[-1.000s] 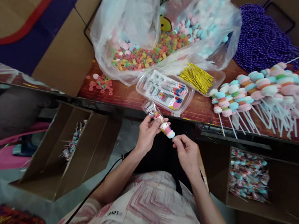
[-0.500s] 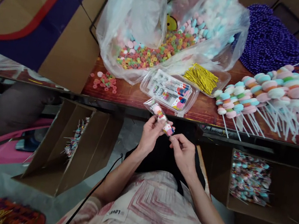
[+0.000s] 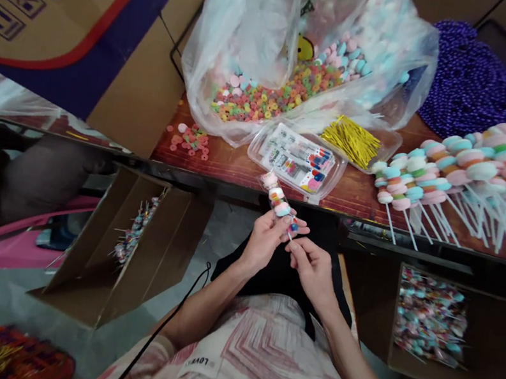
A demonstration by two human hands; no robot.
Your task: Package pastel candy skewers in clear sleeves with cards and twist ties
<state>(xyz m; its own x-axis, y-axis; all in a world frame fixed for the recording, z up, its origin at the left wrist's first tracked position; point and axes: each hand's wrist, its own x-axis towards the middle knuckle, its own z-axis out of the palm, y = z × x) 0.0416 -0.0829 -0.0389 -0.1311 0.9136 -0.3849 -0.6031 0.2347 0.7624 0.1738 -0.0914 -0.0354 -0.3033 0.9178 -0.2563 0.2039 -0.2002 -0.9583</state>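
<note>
Here, far left, a flattened cardboard box (image 3: 90, 26) lies beside the table. Near left, below the table edge, an open carton (image 3: 127, 246) holds wrapped candy skewers. On the wooden table (image 3: 237, 167) a few loose candy rings (image 3: 191, 139) sit just beside a big clear plastic bag (image 3: 277, 45) full of candy rings and marshmallow pieces. Right of that, a clear tray of printed labels (image 3: 297, 160), then a tray of gold twist ties (image 3: 351, 140).

Your left hand (image 3: 266, 240) has fingers closed around the lower end of a candy skewer (image 3: 278, 199), which is in a clear sleeve and tilts up and away toward the label tray, just off the near table edge. Your right hand (image 3: 312, 267) pinches the skewer's stick end, fingertips together, touching the left hand.

Far right, a pile of unwrapped candy skewers (image 3: 460, 169) lies on the table, purple bead strings (image 3: 474, 84) behind. Near right, another carton (image 3: 431, 313) of wrapped skewers.
</note>
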